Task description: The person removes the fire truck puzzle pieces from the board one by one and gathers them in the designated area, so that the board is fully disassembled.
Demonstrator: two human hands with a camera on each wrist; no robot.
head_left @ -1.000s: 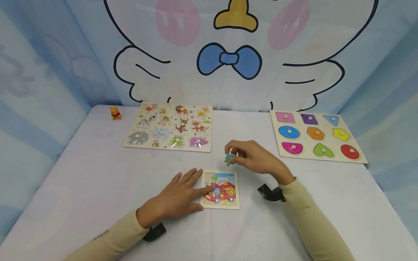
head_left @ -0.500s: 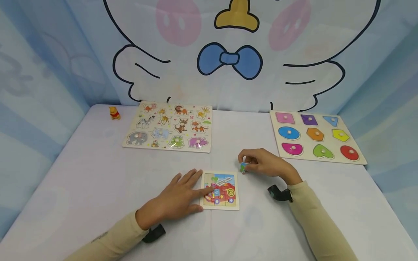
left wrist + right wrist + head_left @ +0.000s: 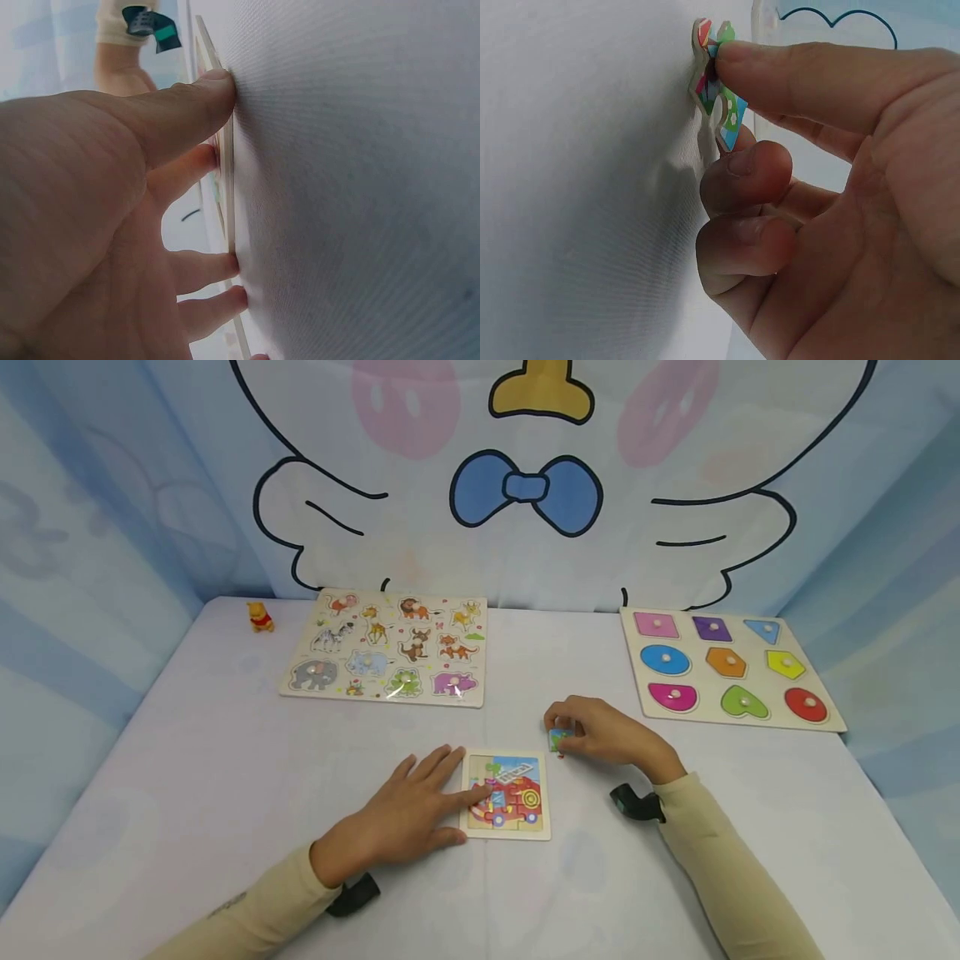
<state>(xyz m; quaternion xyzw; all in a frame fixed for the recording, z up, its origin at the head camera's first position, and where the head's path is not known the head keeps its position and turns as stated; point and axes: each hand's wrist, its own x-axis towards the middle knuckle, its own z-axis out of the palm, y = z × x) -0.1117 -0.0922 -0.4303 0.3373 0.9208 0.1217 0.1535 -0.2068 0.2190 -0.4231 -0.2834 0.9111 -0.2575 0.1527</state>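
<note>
A small jigsaw puzzle [image 3: 517,774] of a red fire truck, in a pale wooden frame, lies flat at the table's middle; its left part shows bare wood. My left hand [image 3: 401,814] rests spread at the frame's left side, one finger reaching onto the picture. The left wrist view shows the thumb [image 3: 180,112] against the frame's edge [image 3: 229,172]. Beyond the puzzle's upper right corner, my right hand [image 3: 600,732] pinches a blue and green puzzle piece [image 3: 557,740] low over the cloth. In the right wrist view, the puzzle piece [image 3: 731,112] has red and pink patches too.
An animal peg puzzle board [image 3: 397,689] lies at the back left, with a small yellow bear figure [image 3: 260,617] beside it. At the back right is a shapes peg board [image 3: 708,697]. A printed curtain [image 3: 525,560] hangs behind the white-covered table [image 3: 225,760].
My right hand has moved right and slightly nearer with the puzzle piece, away from above the frame, and the piece is now lower. The left hand has stayed on the frame.
</note>
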